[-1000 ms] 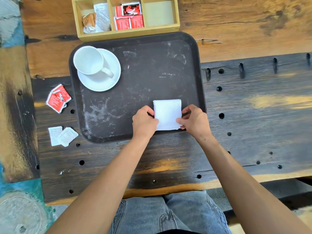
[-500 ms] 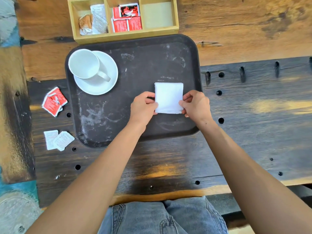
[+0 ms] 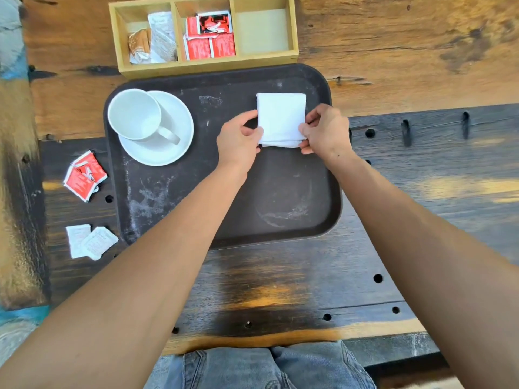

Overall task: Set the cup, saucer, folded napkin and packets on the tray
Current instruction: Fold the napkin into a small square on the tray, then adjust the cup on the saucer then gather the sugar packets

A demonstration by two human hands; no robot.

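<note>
A dark tray (image 3: 280, 209) lies on the wooden table. A white cup (image 3: 134, 115) stands on a white saucer (image 3: 174, 147) at the tray's far left corner. A folded white napkin (image 3: 281, 116) sits over the tray's far right part. My left hand (image 3: 238, 141) pinches its left edge and my right hand (image 3: 323, 130) pinches its right edge. Red packets (image 3: 84, 175) and white packets (image 3: 90, 241) lie on the table left of the tray.
A wooden organizer box (image 3: 292, 32) stands just behind the tray, with white and brown packets (image 3: 153, 37) in its left compartment, red packets (image 3: 210, 37) in the middle one, and nothing in the right one. The dark tabletop has several round holes (image 3: 370, 133).
Both hands have carried the napkin from the tray's near edge toward its far right corner. Cup, saucer and packets stay put.
</note>
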